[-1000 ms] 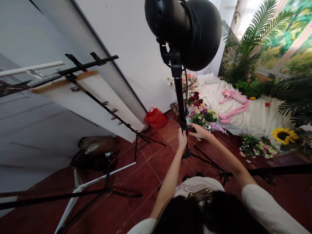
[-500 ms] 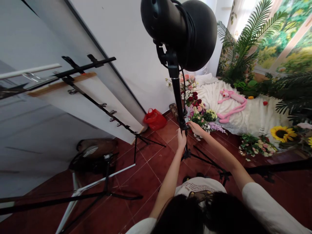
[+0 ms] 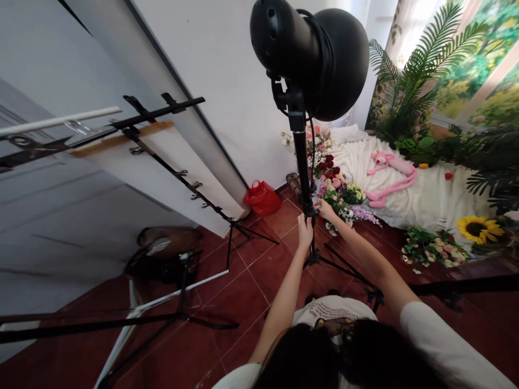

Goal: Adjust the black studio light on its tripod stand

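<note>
While the fingers of the left hand (image 3: 305,233) close around the black light stand (image 3: 301,165) just below its locking collar (image 3: 309,209), those of the right hand (image 3: 326,209) bend in at the collar's other side; whether they pinch a knob there, I cannot tell. If the collar is loose and the grip below it slackens, the upper tube could slide down under the big lamp head (image 3: 308,56), perhaps nipping a fingertip. A sideways shove so low on a top-heavy stand might also tip it towards the flowers. The left forearm rises steeply, its wrist near the pole, while the right arm slants in from the side, elbow wide. Upright between both hands, the stand rests on spread tripod legs on the red tiled floor (image 3: 239,292). Just beyond it lies a flower arrangement (image 3: 334,181), then a pink plush toy (image 3: 399,166) on a cream blanket (image 3: 433,194). On the left, a red plastic bag (image 3: 263,200) sits by the wall, near a clipped white board (image 3: 194,183).
</note>
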The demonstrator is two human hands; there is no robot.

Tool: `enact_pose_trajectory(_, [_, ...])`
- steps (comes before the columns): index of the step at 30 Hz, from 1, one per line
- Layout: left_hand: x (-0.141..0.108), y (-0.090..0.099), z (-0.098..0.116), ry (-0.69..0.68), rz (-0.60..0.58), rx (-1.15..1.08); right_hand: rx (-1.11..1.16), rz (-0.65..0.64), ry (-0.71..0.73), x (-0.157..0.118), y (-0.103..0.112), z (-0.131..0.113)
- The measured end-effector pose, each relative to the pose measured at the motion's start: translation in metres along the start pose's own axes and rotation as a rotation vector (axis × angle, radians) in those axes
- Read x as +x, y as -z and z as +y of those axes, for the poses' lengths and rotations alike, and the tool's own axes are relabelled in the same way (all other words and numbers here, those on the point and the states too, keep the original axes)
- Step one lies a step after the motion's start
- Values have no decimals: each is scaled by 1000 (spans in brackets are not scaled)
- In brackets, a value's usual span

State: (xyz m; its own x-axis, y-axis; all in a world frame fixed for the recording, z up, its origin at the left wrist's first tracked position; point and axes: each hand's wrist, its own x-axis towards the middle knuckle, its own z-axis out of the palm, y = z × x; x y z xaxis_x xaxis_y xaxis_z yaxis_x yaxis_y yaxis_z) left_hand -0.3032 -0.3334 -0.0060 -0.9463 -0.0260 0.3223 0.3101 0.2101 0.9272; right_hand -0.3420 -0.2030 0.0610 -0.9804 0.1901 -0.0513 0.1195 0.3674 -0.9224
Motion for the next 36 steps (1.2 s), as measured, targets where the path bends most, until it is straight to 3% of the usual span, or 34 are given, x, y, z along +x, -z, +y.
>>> enact_pose_trajectory(7, [-1,0,1,14,-6,1,107,-7,-54,2,-3,6])
enact_pose_trajectory(14, [-1,-1,2,77,-16,-5,558,-275,-110,-26,-1,36])
enact_pose_trajectory(23, [-1,-5,-14,86,-32,-60,501,-410,-137,-35,-14,52])
enact_pose_trajectory(29, [1,-4,-16,81,-54,-67,612,-295,-111,-33,-36,45])
enact_pose_trajectory(36, [2,-2,-10,49,-53,-70,666,110,-110,-24,-51,39])
